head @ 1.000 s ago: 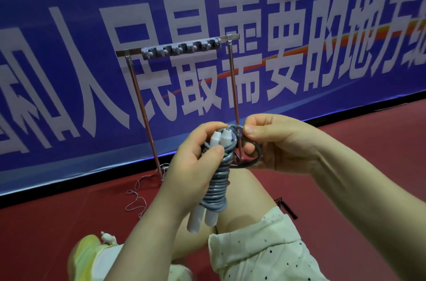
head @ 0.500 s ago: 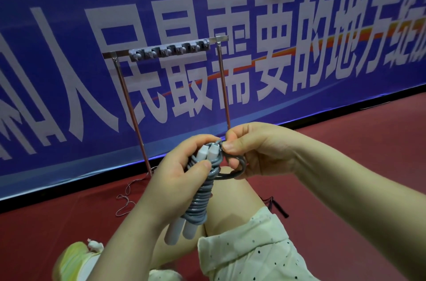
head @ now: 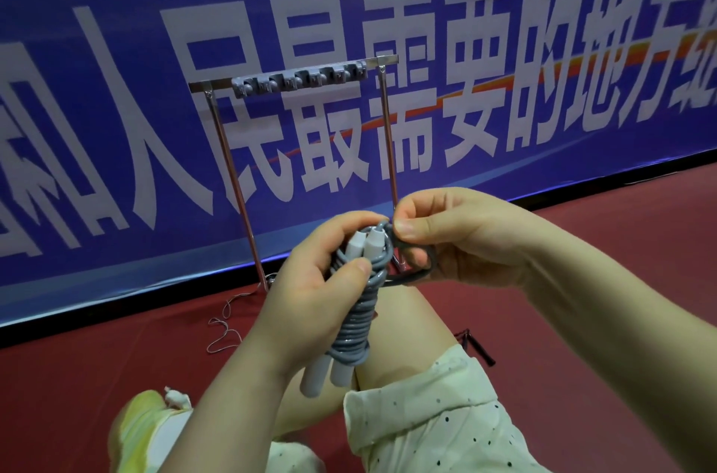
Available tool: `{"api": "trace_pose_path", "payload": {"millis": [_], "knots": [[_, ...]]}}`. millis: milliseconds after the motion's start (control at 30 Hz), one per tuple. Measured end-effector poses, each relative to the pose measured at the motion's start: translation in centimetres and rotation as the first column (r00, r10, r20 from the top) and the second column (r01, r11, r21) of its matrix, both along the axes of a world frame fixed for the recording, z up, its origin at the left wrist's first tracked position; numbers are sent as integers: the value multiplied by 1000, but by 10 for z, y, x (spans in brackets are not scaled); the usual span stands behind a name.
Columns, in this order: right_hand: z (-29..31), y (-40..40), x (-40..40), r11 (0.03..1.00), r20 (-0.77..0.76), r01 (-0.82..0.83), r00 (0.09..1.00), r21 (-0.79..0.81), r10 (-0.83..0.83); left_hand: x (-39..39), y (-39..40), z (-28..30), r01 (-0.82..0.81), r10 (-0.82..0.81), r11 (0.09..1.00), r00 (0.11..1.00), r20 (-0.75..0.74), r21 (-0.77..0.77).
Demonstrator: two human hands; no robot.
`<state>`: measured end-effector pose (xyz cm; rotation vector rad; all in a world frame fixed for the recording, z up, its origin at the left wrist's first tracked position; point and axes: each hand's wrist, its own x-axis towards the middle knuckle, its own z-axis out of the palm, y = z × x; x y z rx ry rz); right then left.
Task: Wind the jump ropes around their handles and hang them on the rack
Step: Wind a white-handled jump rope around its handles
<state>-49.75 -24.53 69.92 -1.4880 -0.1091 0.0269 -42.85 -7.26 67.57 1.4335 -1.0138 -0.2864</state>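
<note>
A grey jump rope point(head: 359, 321) is coiled tightly around its two pale handles point(head: 324, 375), which stand side by side, nearly upright. My left hand point(head: 310, 290) grips the bundle around its upper half, thumb pressed on the coils. My right hand point(head: 438, 236) pinches the rope's free end at the top of the handles, and a small loop point(head: 421, 271) hangs beneath its fingers. Behind the hands stands a metal rack point(head: 298, 79) with a row of grey hooks on its crossbar; nothing hangs on it.
A blue banner point(head: 504, 84) with large white characters covers the wall behind the rack. The floor point(head: 601, 278) is red. My bare knee point(head: 407, 329), pale dotted shorts point(head: 438, 414) and a yellow shoe point(head: 143, 430) lie below the hands. A thin cord point(head: 225, 325) trails near the rack's left leg.
The view has shifted slightly. My right hand has moved in over the handle tops and drawn the loose loop smaller. My left hand keeps its grip on the bundle.
</note>
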Motion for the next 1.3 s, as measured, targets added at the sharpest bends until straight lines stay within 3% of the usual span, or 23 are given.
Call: {"api": "trace_pose_path", "payload": {"millis": [367,500,633,733,833,933,1067,1200,1300], "knots": [[6,2,6,999,-111,-31,993,-22,29,5,5,2,18,-24,999,992,125,47],[-4,14,3,993,80,115,990,38,-117,9,4,5,16,-18,1000,987,163,12],[-13,30,0,939,341,306,875,158,-343,1,-1,8,50,-45,998,992,120,-37],[-19,33,-1,890,351,417,818,187,-457,-6,-5,4,69,-67,997,994,86,-18],[-27,26,-9,894,314,383,841,232,-441,-5,-9,-2,26,-28,999,998,-54,-44],[-32,18,-16,915,363,385,841,121,-402,-2,-9,-4,-9,-3,996,992,-130,-88],[-32,20,-14,880,396,462,791,115,-467,-1,-9,0,-16,3,994,994,-111,-108],[-28,26,-4,793,501,609,687,-3,-526,4,-8,1,-110,108,988,994,-21,-111],[-24,31,1,767,540,639,667,-59,-514,8,-5,-1,-164,167,983,985,42,-81]]}}
